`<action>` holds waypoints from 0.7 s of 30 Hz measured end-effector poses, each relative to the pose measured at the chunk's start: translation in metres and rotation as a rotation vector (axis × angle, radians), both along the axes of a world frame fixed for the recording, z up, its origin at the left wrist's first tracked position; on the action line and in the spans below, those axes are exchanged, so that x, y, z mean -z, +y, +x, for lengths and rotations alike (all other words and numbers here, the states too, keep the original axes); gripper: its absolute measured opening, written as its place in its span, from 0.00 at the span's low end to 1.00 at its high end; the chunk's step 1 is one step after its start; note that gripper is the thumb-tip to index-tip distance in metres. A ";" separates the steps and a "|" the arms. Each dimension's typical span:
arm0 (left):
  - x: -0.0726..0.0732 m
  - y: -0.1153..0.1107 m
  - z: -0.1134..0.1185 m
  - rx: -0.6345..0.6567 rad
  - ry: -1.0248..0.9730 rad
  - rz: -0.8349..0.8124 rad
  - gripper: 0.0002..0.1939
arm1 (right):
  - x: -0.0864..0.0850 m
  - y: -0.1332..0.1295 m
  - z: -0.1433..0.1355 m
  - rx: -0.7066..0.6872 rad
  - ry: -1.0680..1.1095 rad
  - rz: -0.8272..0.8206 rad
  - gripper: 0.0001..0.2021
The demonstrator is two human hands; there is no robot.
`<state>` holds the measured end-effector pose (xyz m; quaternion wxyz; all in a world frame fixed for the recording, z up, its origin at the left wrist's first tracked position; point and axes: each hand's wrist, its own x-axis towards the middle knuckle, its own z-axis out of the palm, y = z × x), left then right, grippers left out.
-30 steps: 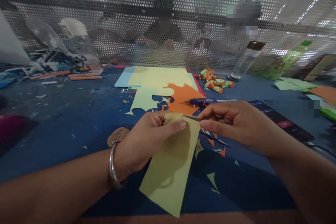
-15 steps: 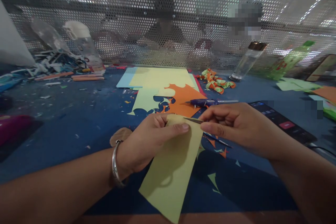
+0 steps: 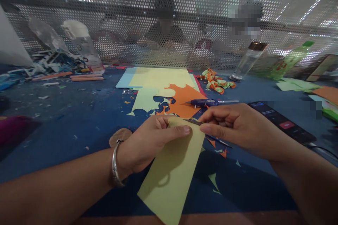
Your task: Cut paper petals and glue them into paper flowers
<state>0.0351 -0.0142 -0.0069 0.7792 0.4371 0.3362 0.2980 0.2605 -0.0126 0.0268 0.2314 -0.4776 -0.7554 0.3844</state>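
Three bottles [image 3: 246, 62], contents unclear, are standing toward the far edge of the bench [image 3: 66, 112]. Near its front edge, the left hand [image 3: 148, 140] is clamping its fingers on one yellow paper sheet [image 3: 176, 165]; the right hand [image 3: 237, 123], fingers pinching one pointed tool [image 3: 192, 122] at the sheet's top, is partly blocking one phone [image 3: 280, 119].

Smooth, matt yellow paper [image 3: 174, 167]

Hands: two, left hand [image 3: 150, 142] and right hand [image 3: 235, 123]. Yellow paper strip [image 3: 173, 168]: one. Dark pointed tool [image 3: 193, 122]: one. Capped bottles: three, white-capped bottle [image 3: 86, 51], brown-capped bottle [image 3: 246, 63], green bottle [image 3: 290, 61]. Phone [image 3: 281, 121]: one. Bracelet [image 3: 114, 163]: one. Purple pen [image 3: 206, 102]: one. Notched orange sheet [image 3: 182, 95]: one. Brown disc [image 3: 118, 136]: one. Pink sticks [image 3: 87, 78]: at least three. Paper scraps [image 3: 213, 180]: many, uncountable.
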 end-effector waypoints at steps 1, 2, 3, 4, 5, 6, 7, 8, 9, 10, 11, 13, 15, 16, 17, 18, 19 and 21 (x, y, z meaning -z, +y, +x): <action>0.000 0.000 0.000 0.002 -0.002 -0.003 0.09 | 0.000 0.000 0.000 0.000 0.001 0.000 0.16; 0.000 0.000 0.000 0.003 -0.003 -0.007 0.09 | 0.000 0.000 0.000 -0.001 0.002 -0.002 0.16; 0.000 0.000 0.001 0.005 -0.003 -0.013 0.09 | 0.000 0.000 0.000 -0.003 0.004 -0.004 0.16; 0.000 0.000 0.001 0.008 -0.001 -0.022 0.09 | 0.000 0.000 -0.001 -0.004 0.005 -0.006 0.16; 0.000 0.000 0.001 0.009 0.003 -0.031 0.09 | 0.000 0.000 -0.001 -0.003 0.006 -0.005 0.16; 0.000 0.000 0.001 0.012 0.006 -0.035 0.09 | 0.000 0.000 -0.001 -0.003 0.005 -0.002 0.16; 0.000 0.000 0.000 0.015 0.007 -0.033 0.09 | 0.000 0.000 -0.001 -0.002 0.003 0.003 0.16; 0.000 0.000 0.000 0.021 0.005 -0.031 0.10 | 0.000 -0.001 0.000 -0.001 -0.002 0.008 0.16; 0.001 0.000 0.000 0.029 0.000 -0.030 0.10 | 0.000 -0.001 0.000 0.001 -0.007 0.012 0.16; 0.001 -0.001 -0.001 0.036 -0.005 -0.028 0.10 | 0.000 -0.001 0.000 0.001 -0.010 0.015 0.16; 0.001 -0.001 -0.001 0.043 -0.012 -0.025 0.10 | 0.000 -0.001 0.000 -0.001 -0.013 0.015 0.16; 0.002 -0.001 -0.001 0.051 -0.016 -0.025 0.10 | 0.000 -0.001 0.000 -0.007 -0.015 0.017 0.16; 0.003 -0.001 -0.001 0.051 -0.016 -0.024 0.10 | 0.001 -0.001 0.000 -0.013 -0.016 0.020 0.16; 0.003 0.000 -0.001 0.053 -0.017 -0.025 0.10 | 0.001 -0.001 0.000 -0.016 -0.018 0.019 0.16; 0.003 0.000 -0.001 0.057 -0.017 -0.028 0.10 | 0.001 -0.001 0.000 -0.017 -0.019 0.018 0.15; 0.002 0.000 -0.001 0.062 -0.020 -0.032 0.10 | 0.001 -0.002 0.000 -0.016 -0.017 0.016 0.15; 0.002 -0.001 -0.001 0.066 -0.023 -0.037 0.09 | 0.000 -0.002 0.000 -0.015 -0.013 0.015 0.15; 0.001 -0.001 -0.001 0.066 -0.028 -0.048 0.10 | -0.001 -0.002 -0.001 -0.012 -0.007 0.018 0.15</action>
